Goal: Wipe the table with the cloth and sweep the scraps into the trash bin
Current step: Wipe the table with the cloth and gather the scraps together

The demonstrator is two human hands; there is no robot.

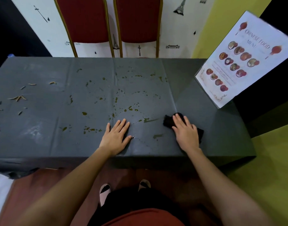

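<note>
Your left hand flat on the bench, fingers spread. Right hand presses the black cloth, fingers spread. Scraps far left.

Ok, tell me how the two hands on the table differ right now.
The right hand lies flat on the black cloth, pressing it to the table; the left hand rests bare on the tablecloth with nothing under it. The right hand sits near the right end, clear of most spills; the left hand sits in the middle, among the greenish smears. Both are palm down with fingers extended.
</note>
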